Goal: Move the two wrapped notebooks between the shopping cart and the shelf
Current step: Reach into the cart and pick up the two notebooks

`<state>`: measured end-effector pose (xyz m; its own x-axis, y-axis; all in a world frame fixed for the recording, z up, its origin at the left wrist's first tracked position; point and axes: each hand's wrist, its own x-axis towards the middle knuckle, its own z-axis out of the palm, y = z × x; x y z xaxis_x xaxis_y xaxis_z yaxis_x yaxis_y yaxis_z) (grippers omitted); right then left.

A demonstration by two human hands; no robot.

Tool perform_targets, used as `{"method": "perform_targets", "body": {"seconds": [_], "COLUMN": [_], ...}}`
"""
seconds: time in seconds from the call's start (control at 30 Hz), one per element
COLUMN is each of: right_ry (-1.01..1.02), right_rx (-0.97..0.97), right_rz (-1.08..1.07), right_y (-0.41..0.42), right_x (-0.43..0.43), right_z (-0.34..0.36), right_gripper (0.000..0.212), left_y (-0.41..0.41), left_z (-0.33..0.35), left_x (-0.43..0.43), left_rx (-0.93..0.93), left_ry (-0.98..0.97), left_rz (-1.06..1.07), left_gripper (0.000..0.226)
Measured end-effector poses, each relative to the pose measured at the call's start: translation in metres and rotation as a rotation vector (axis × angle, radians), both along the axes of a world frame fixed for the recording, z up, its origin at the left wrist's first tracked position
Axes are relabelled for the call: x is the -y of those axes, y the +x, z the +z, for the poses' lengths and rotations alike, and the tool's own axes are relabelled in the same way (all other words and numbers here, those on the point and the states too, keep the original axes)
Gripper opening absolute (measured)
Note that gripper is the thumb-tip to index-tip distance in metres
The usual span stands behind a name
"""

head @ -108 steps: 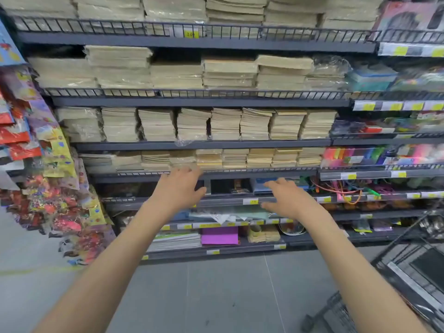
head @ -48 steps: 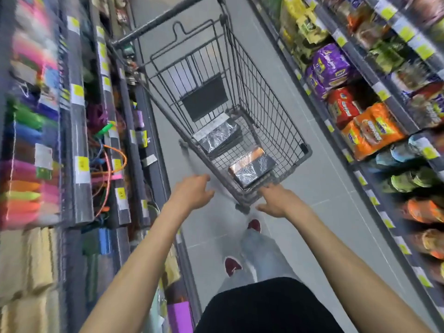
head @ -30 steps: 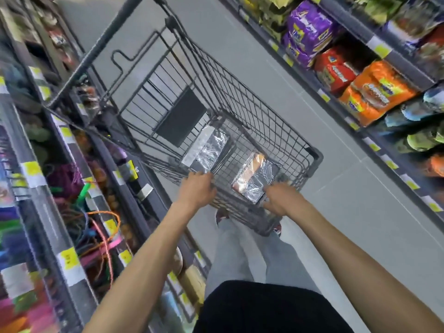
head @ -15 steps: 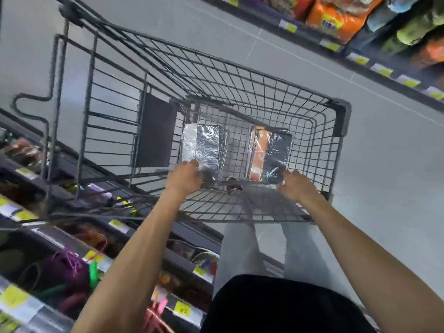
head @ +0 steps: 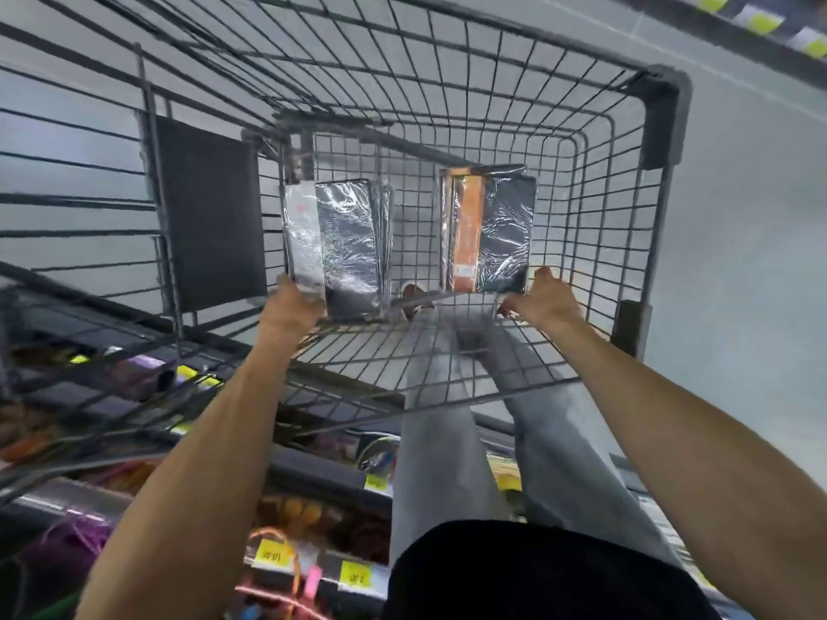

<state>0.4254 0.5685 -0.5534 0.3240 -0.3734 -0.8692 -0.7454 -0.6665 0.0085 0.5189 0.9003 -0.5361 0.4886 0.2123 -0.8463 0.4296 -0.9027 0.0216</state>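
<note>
Now we reach into the shopping cart (head: pixel 662 123), left hand (head: pixel 291 308) gripping the silver-wrapped notebook (head: pixel 335 243) at centre frame, right hand (head: pixel 543 302) closing on the orange-striped notebook (head: pixel 490 230), to lift both shelfward.

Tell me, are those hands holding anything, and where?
The left hand grips the near end of the white-striped wrapped notebook; the right hand touches the near end of the orange-striped wrapped notebook, grip unclear.

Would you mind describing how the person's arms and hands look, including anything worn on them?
Both arms are bare up to where the picture's edge cuts them off; no sleeve shows. The left hand and the right hand wear no gloves, and no watch, bracelet or ring is visible.
</note>
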Motion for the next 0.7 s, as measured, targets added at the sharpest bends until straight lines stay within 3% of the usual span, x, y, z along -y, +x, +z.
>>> {"method": "perform_targets", "body": {"seconds": [0.13,0.37,0.63,0.7], "right_ry": [0.039,-0.073,-0.042,-0.021], "right_rx": [0.042,0.105,0.135,0.141], "right_rz": [-0.127,-0.111,-0.213,-0.21], "right_y": [-0.003,-0.006,-0.006,-0.005], "right_x": [0.001,-0.003,0.005,0.005], "right_z": [-0.023,-0.045,-0.046,-0.041], "right_gripper": [0.062,0.071,0.066,0.061], "left_y": [0.002,-0.003,0.001,-0.001], "left_z": [-0.019,-0.029,-0.038,-0.05], "left_x": [-0.006,0.0,-0.01,-0.02], "left_rx": [-0.06,-0.035,-0.006,-0.049], "left_ry": [-0.008,0.038,0.083,0.036], "left_rz": [0.134,0.178,0.344,0.382], "left_gripper": [0.071,0.078,0.066,0.084]}}
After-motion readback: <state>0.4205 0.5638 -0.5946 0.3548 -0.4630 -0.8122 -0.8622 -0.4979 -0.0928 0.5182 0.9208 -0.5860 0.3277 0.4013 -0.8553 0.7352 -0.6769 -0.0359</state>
